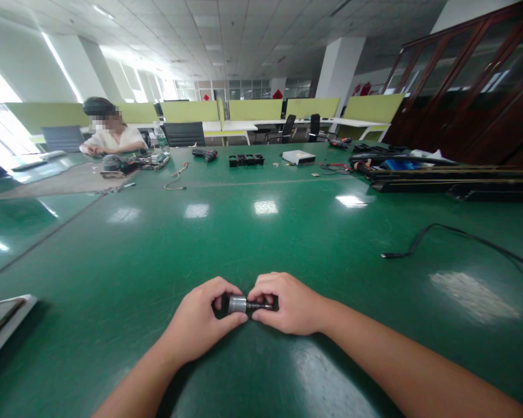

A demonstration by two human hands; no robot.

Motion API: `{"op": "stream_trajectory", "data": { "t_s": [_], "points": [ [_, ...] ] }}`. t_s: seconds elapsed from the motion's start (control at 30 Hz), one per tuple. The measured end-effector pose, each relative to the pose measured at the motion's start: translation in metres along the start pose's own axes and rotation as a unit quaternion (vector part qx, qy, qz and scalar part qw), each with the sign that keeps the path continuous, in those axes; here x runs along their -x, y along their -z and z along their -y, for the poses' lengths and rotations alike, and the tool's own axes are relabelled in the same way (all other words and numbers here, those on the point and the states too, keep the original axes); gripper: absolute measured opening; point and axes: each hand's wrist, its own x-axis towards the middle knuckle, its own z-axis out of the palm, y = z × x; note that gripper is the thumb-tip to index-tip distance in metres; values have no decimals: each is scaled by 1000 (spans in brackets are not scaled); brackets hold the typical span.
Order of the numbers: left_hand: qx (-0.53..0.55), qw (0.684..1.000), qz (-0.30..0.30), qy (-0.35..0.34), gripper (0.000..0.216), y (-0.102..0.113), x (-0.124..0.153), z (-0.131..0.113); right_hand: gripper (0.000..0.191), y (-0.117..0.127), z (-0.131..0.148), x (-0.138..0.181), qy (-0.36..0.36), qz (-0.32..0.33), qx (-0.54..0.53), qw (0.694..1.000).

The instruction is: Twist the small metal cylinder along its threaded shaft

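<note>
Low in the middle of the view, a small silver metal cylinder with a thin dark shaft [237, 304] lies level, just over or on the green table; its exact kind does not show. My left hand [203, 310] pinches the wide silver end between thumb and fingers. From the other side, my right hand [285, 303] closes around the ridged dark shaft, its fingers curled over the far side. The two thumbs come close together beneath the part. Some of it is hidden by my fingertips.
The green table [178, 232] carries a black cable [440, 226] at right and a flat metal-edged device [9, 319] at left. Farther back are a power drill [204, 154], a black tray [246, 159], a white box [298, 157] and black frames [418, 183]. A person [113, 130] sits far left.
</note>
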Motion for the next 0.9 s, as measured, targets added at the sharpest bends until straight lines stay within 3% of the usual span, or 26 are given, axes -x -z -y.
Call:
{"op": "stream_trajectory", "data": {
  "t_s": [0.9],
  "points": [
    [8, 1000, 5, 0, 20, 1, 1, -1, 18, -1, 1, 0, -5, 3, 0, 1000]
  ]
}}
